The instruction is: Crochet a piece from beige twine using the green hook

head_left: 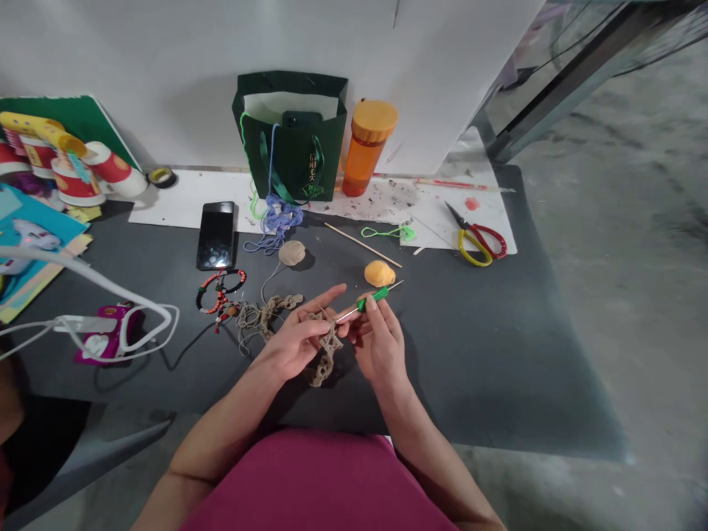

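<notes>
My left hand [299,339] pinches a piece of brown crochet work [332,338], its index finger stretched out and part of the piece hanging below. In my right hand [381,339] is a crochet hook with a green handle [373,299]; its metal tip meets the crochet work at my left fingertips. More brown crochet work [279,304] and loose yarn lie left of my left hand. Behind it sits a small ball of beige yarn [292,253], with a strand running down toward the loose yarn. A small yellow ball [379,273] rests just beyond the hook.
A dark green paper bag [299,147] and an orange bottle [368,147] stand at the back. Scissors [479,240] and a thin stick [362,245] lie right of centre. A phone [216,236], beaded bracelets [221,291] and a white lamp arm [110,276] are to the left.
</notes>
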Demonstrator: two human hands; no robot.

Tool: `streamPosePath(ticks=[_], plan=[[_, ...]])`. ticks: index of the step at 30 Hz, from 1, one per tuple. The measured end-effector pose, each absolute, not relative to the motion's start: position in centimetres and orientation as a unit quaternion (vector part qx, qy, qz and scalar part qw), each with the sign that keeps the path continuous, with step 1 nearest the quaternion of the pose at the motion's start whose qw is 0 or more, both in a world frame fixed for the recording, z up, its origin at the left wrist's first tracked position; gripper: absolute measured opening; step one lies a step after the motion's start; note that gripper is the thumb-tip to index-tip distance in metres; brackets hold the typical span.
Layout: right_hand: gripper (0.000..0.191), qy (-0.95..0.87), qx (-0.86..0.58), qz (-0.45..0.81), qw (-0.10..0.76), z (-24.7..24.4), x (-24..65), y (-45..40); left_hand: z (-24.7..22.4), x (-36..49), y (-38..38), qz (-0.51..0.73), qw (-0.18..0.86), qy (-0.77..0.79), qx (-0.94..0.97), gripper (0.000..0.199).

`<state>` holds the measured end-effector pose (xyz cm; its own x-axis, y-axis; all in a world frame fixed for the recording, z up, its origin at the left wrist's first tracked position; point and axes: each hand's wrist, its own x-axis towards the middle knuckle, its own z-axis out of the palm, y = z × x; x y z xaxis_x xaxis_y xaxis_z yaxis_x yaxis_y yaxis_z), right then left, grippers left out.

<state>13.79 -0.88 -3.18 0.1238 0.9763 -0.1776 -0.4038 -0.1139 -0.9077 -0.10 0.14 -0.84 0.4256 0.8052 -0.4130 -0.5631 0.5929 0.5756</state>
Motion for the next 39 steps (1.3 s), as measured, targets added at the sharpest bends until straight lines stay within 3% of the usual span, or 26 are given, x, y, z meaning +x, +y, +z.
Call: streamPosePath(ticks=[5, 10, 13, 16, 19, 23, 28, 33, 39], plan=[[0.030, -0.318, -0.450, 0.572, 0.607, -3.6, 13.2, -1.2, -0.7, 0.1, 0.0, 0.423, 0.810, 0.359, 0.188, 0.055], [0.010, -0.485, -0.486, 0.391, 0.613, -3.3, 13.5, -1.7, -0.7, 0.6, -0.4, 0.497, 0.728, 0.421, 0.215, 0.068], [0.012, -0.555, -0.479, 0.295, 0.613, -3.0, 13.5, -1.9, -0.7, 0.9, -0.6, 0.516, 0.697, 0.435, 0.242, 0.073], [0.012, -0.526, -0.479, 0.315, 0.629, -3.3, 13.3, -1.9, -0.8, 0.8, -0.6, 0.512, 0.708, 0.424, 0.237, 0.077], [0.005, -0.422, -0.474, 0.412, 0.654, -3.9, 13.1, -1.7, -0.9, 0.5, -0.4, 0.486, 0.747, 0.403, 0.208, 0.079], [0.021, -0.296, -0.454, 0.514, 0.665, -4.3, 13.3, -1.3, -0.8, 0.2, -0.2, 0.433, 0.791, 0.388, 0.189, 0.071], [0.021, -0.307, -0.424, 0.546, 0.654, -3.8, 14.1, -0.9, -0.6, -0.4, 0.0, 0.417, 0.816, 0.363, 0.171, 0.067], [0.013, -0.431, -0.425, 0.462, 0.649, -3.2, 14.9, -1.0, -0.4, -0.6, 0.2, 0.414, 0.820, 0.365, 0.153, 0.069], [0.016, -0.601, -0.408, 0.297, 0.620, -2.1, 15.5, -1.3, -0.4, -0.3, 0.2, 0.466, 0.747, 0.431, 0.198, 0.069]])
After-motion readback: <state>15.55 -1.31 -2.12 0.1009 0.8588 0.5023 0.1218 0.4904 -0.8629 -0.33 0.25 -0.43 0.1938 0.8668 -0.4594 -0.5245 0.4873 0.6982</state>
